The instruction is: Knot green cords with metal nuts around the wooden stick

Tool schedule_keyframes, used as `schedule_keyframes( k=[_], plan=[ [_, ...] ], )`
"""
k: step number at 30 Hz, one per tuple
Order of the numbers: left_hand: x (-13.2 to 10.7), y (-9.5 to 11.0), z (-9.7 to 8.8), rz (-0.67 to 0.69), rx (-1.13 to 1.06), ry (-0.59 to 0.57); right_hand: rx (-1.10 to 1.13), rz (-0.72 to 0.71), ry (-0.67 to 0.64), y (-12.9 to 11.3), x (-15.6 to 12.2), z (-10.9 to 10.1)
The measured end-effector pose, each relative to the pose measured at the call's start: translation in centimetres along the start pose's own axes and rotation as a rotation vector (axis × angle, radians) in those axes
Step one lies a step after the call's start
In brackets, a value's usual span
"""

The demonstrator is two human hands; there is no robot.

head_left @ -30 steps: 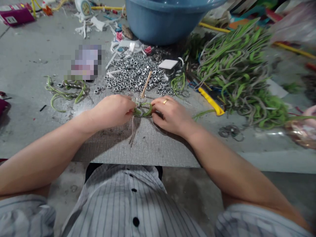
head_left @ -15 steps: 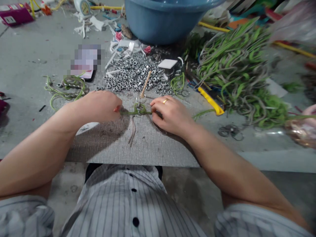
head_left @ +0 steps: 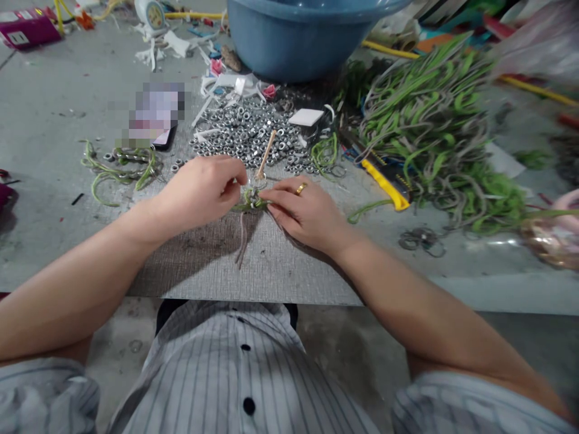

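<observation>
My left hand (head_left: 199, 190) and my right hand (head_left: 303, 211) meet over a grey textured board (head_left: 253, 265), both pinched on a knotted green and grey cord (head_left: 250, 202). The cord's loose grey ends trail toward me across the board. A gold ring sits on my right hand. Just beyond my fingers a thin wooden stick (head_left: 266, 155) stands tilted against a pile of small metal nuts (head_left: 246, 135).
A blue basin (head_left: 303, 36) stands at the back. A large heap of green and grey cords (head_left: 434, 120) fills the right side, with a yellow-handled tool (head_left: 384, 184) beside it. Finished cords strung with nuts (head_left: 120, 163) lie left. Another person's hand (head_left: 556, 235) shows at the right edge.
My left hand pulled the cord out leftward, then came back in to the knot. My right hand's fingers have slid left onto the knot.
</observation>
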State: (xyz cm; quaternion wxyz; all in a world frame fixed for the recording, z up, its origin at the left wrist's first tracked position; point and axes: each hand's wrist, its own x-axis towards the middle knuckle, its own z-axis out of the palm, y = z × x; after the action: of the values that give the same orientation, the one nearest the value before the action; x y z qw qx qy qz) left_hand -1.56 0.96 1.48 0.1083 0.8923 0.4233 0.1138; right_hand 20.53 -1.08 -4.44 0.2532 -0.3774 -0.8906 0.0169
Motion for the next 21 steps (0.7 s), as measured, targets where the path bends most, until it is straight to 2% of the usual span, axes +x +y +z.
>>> schedule_keyframes(
  k=[1, 5, 8, 15, 21],
  plan=[
    [0.0, 0.2, 0.4, 0.003, -0.001, -0.001, 0.003, 0.001, -0.014, 0.0, 0.0, 0.1],
    [0.3, 0.7, 1.8, 0.005, 0.010, -0.185, 0.032, 0.044, -0.056, 0.0, 0.1, 0.6],
    [0.4, 0.9, 2.3, -0.028, 0.061, -0.246, 0.042, 0.051, -0.052, 0.0, 0.0, 0.7],
    [0.5, 1.0, 2.4, -0.032, 0.123, -0.273, 0.024, 0.027, -0.037, 0.0, 0.1, 0.5],
    [0.5, 1.1, 2.8, -0.067, 0.150, -0.249, 0.043, 0.040, -0.042, -0.1, 0.1, 0.4]
  ],
)
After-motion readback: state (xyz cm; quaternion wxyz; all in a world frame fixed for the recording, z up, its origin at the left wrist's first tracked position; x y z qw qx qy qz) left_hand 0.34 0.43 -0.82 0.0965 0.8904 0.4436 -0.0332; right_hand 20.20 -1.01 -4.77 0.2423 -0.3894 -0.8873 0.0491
